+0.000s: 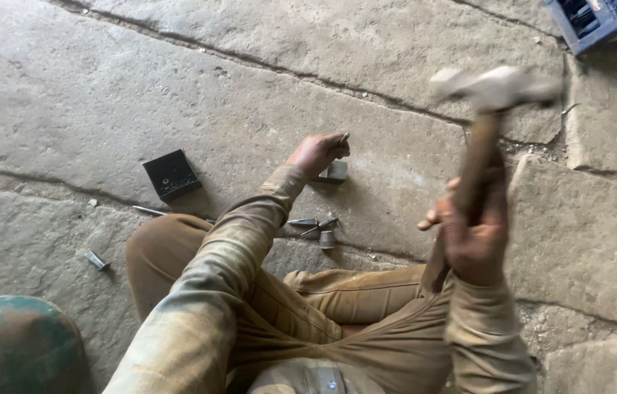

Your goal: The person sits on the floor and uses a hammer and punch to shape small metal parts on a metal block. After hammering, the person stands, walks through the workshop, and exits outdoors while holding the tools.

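Note:
My right hand grips the wooden handle of a hammer, raised in the air with its metal head blurred by motion. My left hand reaches forward to the stone floor and pinches a thin metal pin upright over a small grey metal block. Several small metal pieces lie on the floor just behind that block, near my knee.
A small black square box sits on the stone floor to the left. A thin metal rod and a small bolt lie nearby. A blue crate stands at top right. A worn green object is at bottom left.

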